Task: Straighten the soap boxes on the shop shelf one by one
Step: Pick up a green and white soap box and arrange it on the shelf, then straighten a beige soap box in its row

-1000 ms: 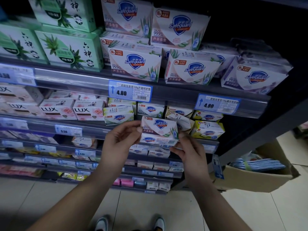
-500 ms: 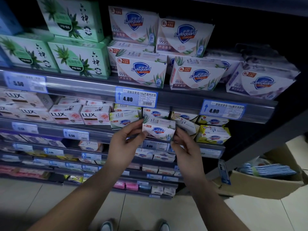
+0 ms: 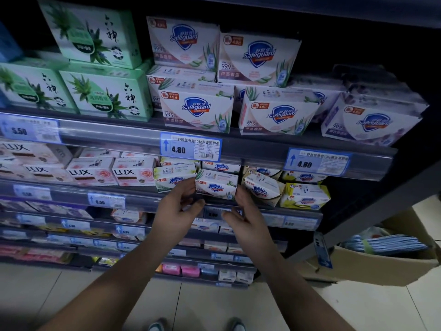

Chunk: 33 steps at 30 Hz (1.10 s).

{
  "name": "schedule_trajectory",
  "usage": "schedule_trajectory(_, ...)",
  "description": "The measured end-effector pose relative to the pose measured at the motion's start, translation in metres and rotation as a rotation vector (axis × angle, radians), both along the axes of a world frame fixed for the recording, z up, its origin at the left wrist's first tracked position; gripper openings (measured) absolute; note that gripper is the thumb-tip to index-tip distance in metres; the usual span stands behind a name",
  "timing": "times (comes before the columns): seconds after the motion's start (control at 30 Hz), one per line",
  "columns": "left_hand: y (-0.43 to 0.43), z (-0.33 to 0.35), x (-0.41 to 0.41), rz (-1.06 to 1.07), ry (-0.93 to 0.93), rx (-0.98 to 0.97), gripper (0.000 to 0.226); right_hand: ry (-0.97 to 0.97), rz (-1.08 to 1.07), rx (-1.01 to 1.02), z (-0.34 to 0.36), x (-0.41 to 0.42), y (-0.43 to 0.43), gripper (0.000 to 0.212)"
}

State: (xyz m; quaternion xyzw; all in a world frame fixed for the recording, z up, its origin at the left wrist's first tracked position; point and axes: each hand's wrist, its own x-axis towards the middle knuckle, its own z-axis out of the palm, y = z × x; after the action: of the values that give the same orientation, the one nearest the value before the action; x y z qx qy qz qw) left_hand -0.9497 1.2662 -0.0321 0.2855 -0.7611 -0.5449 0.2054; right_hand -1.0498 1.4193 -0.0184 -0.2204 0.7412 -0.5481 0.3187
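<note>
Dark metal shop shelf (image 3: 133,197) with price strips, level with the hands (image 3: 177,211): pink Lux soap boxes (image 3: 133,174) left, white Safeguard soap boxes (image 3: 216,185) between them, yellow Safeguard box (image 3: 305,197) right.

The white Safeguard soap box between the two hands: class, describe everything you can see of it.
The white Safeguard soap box is a small cardboard carton with a blue shield logo and green leaf print. It sits near the front edge of the second shelf, roughly level. The left hand touches its left end, the right hand its right end. Similar boxes flank it.
</note>
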Motion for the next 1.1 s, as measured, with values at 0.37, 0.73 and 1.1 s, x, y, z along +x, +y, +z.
schedule_trajectory(0.37, -0.02, -0.01, 0.021, 0.301, -0.037, -0.02, 0.04, -0.025, 0.004, -0.017, -0.001, -0.011, -0.006, 0.066)
schedule_trajectory(0.73, -0.009, -0.008, 0.023, 0.263, 0.006, -0.099, 0.034, -0.07, 0.039, -0.007, -0.004, -0.012, -0.009, 0.073)
schedule_trajectory(1.1, 0.061, 0.02, -0.058, -0.174, -0.023, -0.33, 0.06, 0.273, -0.398, -0.031, -0.01, -0.025, 0.061, 0.026)
